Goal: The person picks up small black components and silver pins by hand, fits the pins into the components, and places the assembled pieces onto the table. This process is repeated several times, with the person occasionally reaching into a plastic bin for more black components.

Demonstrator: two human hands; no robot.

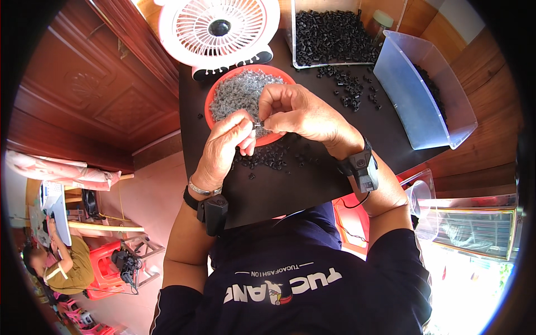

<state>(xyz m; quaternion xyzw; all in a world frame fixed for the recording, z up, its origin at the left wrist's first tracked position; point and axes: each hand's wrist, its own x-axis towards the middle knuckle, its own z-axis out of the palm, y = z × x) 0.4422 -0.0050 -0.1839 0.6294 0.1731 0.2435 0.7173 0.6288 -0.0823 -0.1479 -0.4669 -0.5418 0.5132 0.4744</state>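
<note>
**Black part (257,125) in a pinch**

Over the near edge of the bowl (208,107), the left hand (223,140) and right hand (306,114) close thumb and fingers, both seemingly gripping the tiny part. The bowl sits toward the table's (296,187) left edge.

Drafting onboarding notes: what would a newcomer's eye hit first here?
Probably the white fan at the far left of the black table, then the orange-red bowl of clear pieces nearer the person. Over the bowl, the left grip and right grip pinch a small dark piece. At the table's far side, right of the fan, a clear bin holds heaped black pieces.
</note>
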